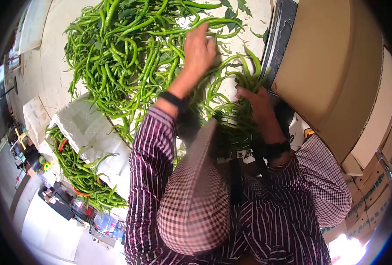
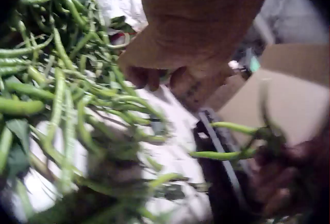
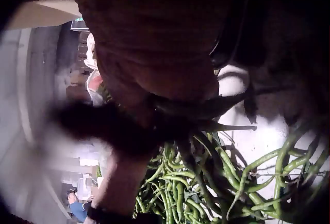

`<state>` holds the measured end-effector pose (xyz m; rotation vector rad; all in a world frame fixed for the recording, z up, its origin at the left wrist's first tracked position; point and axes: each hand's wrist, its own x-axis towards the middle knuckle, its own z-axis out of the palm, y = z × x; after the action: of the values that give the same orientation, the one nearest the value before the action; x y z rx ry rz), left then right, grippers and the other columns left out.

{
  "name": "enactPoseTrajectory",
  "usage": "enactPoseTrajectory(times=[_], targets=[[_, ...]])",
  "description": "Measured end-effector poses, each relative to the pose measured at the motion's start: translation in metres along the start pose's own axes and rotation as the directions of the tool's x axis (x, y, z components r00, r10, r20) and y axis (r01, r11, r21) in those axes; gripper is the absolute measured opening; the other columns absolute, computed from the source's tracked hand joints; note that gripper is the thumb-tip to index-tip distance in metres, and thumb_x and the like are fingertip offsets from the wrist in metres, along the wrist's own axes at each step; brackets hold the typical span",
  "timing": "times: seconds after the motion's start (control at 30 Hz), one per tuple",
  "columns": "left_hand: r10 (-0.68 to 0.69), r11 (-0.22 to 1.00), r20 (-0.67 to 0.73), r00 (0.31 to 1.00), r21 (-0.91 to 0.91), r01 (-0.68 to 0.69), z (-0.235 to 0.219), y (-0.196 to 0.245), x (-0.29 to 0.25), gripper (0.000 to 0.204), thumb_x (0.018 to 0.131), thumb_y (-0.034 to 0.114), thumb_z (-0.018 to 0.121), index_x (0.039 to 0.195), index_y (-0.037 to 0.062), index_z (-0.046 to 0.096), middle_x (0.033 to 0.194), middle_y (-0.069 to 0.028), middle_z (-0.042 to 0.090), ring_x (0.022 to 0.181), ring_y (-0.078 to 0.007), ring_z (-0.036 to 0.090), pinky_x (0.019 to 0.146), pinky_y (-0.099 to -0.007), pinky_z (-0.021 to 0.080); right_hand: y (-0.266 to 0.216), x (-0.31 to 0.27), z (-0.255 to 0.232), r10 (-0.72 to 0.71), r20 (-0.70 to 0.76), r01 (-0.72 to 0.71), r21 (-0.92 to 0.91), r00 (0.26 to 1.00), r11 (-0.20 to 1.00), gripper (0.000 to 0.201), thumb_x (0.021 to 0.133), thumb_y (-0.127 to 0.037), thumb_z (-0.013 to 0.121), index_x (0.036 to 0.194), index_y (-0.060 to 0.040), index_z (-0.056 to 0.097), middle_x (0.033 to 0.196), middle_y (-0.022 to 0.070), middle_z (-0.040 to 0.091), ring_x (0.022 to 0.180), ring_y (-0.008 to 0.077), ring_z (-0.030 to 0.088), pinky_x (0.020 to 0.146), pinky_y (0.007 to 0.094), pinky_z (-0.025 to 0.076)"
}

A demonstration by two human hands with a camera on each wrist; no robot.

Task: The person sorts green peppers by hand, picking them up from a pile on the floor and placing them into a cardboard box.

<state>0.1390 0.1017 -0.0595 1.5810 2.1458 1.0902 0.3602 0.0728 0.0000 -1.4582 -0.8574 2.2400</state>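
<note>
cardboard box (image 1: 337,75) right | white foam slab (image 1: 92,137) left | stacked cartons (image 1: 372,190)

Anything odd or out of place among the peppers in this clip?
Two red peppers sit in the smaller green pile at lower left, one among the greens, another near its lower edge. Otherwise nothing stands out.

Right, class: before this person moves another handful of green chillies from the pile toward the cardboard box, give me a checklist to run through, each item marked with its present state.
1. Left hand on the green chilli pile: ok, it rests on top of the pile.
2. Right hand has a grip on chillies: ok, the left wrist view shows it holding a few.
3. Cardboard box close by: ok, right beside the right hand.
4. Box has room: cannot tell, its inside is hidden.
5. Red chillies kept apart: cannot tell; a few show only in the second pile.
</note>
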Motion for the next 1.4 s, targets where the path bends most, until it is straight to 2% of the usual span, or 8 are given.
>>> enactPoseTrajectory(times=[0.4,0.67,0.8,0.87,0.93,1.0,1.13,1.4], targets=[[0.082,0.863,0.29,0.953,0.458,-0.214,0.001,-0.021,0.039,0.03,0.07,0.016,0.07,0.095,0.0068,0.058,0.094,-0.0134,0.055,0.089,-0.0315,0.052,0.076,-0.0433,0.042,0.009,0.012,-0.006,-0.105,-0.2,0.108,0.004,0.974,0.994,0.017,0.08,-0.014,0.07,0.089,-0.0017,0.063,0.073,0.0002,0.058,0.062,0.0086,0.052,0.06,0.0247,0.041],[-0.286,0.626,0.679,0.677,-0.402,0.668,-0.057,0.029,0.047,0.033,0.09,0.024,0.057,0.111,-0.0009,0.056,0.082,-0.0007,0.057,0.068,-0.0087,0.049,0.067,-0.027,0.043,-0.008,0.013,-0.005,-0.082,-0.211,0.113,0.135,0.974,0.984,0.022,0.082,-0.015,0.068,0.098,-0.0001,0.063,0.085,0.0056,0.065,0.073,0.0111,0.057,0.066,0.025,0.043],[-0.281,0.913,0.487,0.827,-0.131,0.387,-0.051,0.062,-0.006,0.036,0.092,0.026,0.056,0.115,-0.0009,0.054,0.094,-0.0139,0.066,0.083,-0.0207,0.063,0.075,-0.0334,0.048,-0.029,0.007,0.008,-0.079,-0.122,0.1,0.176,0.989,0.979,0.03,0.083,-0.017,0.069,0.108,-0.0019,0.06,0.097,0.0045,0.065,0.088,0.0118,0.06,0.072,0.0271,0.046],[-0.387,0.85,0.656,0.648,-0.018,0.526,-0.047,0.099,-0.033,0.04,0.09,0.018,0.057,0.125,0.0046,0.046,0.092,-0.0231,0.064,0.087,-0.0352,0.064,0.078,-0.0399,0.05,-0.026,0.003,0.012,-0.056,-0.054,0.071,0.343,0.997,0.937,0.03,0.082,-0.014,0.07,0.108,-0.0027,0.06,0.096,0.0033,0.064,0.089,0.0122,0.06,0.075,0.0288,0.047],[-0.031,0.984,0.449,0.893,-0.143,0.106,-0.025,0.101,-0.083,0.058,0.077,0.0,0.057,0.131,0.0016,0.037,0.099,-0.0257,0.056,0.093,-0.041,0.057,0.08,-0.0446,0.048,-0.015,0.006,0.01,-0.09,-0.016,0.089,0.363,0.996,0.927,0.028,0.079,-0.01,0.071,0.105,-0.0028,0.062,0.093,0.0014,0.064,0.087,0.0126,0.06,0.077,0.0282,0.047],[0.091,0.957,0.471,0.878,-0.285,0.054,-0.026,0.101,-0.092,0.053,0.079,0.004,0.061,0.128,-0.0011,0.041,0.107,-0.0243,0.053,0.098,-0.0389,0.055,0.08,-0.044,0.047,-0.008,0.002,0.01,-0.241,-0.181,0.271,0.17,0.954,0.947,0.026,0.076,-0.007,0.073,0.1,-0.0018,0.063,0.092,0.0008,0.064,0.083,0.0133,0.06,0.075,0.0272,0.048],[-0.143,0.723,0.632,0.762,-0.459,0.516,-0.028,0.063,-0.076,0.022,0.084,0.011,0.062,0.103,0.0004,0.065,0.082,-0.0163,0.064,0.077,-0.0307,0.063,0.071,-0.0341,0.05,-0.001,0.012,-0.002,0.018,-0.192,0.049,0.336,0.981,0.941,0.02,0.074,-0.004,0.073,0.092,-0.0013,0.064,0.082,0.0027,0.065,0.073,0.0141,0.06,0.069,0.0273,0.048],[0.063,0.892,0.294,0.954,0.412,-0.185,0.008,-0.003,-0.058,0.01,0.07,0.007,0.061,0.08,0.0052,0.061,0.082,-0.0133,0.052,0.08,-0.0316,0.051,0.066,-0.0421,0.042,-0.007,0.013,-0.003,-0.022,-0.301,0.067,0.142,0.953,0.988,0.016,0.074,-0.008,0.074,0.085,-0.004,0.064,0.075,0.0028,0.063,0.066,0.0124,0.058,0.063,0.0271,0.045]])
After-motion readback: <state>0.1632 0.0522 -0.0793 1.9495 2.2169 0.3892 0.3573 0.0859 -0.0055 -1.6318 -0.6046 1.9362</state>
